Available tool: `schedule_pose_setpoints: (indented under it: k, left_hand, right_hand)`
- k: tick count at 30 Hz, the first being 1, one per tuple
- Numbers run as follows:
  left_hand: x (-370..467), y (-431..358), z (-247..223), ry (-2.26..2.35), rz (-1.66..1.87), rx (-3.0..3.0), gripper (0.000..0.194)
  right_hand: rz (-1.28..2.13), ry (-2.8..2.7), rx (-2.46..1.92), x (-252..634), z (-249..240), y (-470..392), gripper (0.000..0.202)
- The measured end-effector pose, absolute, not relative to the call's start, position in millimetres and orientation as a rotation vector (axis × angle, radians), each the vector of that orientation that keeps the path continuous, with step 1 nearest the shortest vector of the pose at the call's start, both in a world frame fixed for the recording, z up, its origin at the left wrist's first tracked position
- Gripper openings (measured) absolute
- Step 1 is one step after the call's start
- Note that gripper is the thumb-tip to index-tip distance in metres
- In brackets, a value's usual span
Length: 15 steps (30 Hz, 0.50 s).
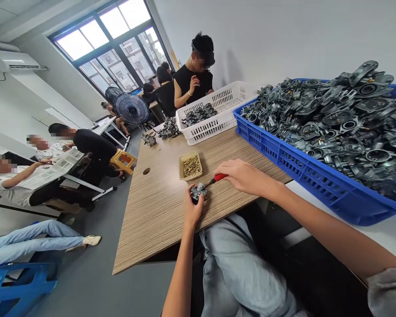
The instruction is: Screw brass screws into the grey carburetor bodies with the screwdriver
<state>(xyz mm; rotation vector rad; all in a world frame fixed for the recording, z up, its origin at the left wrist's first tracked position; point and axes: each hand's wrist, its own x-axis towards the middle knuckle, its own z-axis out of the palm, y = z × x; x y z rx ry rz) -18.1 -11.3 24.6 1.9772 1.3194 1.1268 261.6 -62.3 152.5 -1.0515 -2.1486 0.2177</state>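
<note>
My left hand (193,206) is closed around a small grey metal casting (199,190), held low over the wooden table near its front edge. In my right hand (239,175) is a screwdriver with a red handle (220,177). Its dark shaft slants down to the left, and the tip meets the casting, though the exact contact spot is too small to make out. Just beyond the casting stands a small yellowish tray (181,171) of brass-coloured screw-like parts (192,166).
A blue crate (284,154) heaped with metal castings (333,114) stands to the right. Behind the tray are a white basket (204,134) and loose castings (168,128) on the wooden table (152,211). A co-worker (194,75) sits across; others sit left, near a fan (132,109).
</note>
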Motion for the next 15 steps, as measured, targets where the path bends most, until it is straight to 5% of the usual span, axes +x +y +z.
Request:
schedule_pose_setpoints:
  k: [15]
  left_hand:
    - [-19.7,-8.7,19.0,1.272,1.16,1.931,0.044]
  right_hand:
    - [0.201,-2.253,-1.102,247.6,163.5,-78.2,0.032]
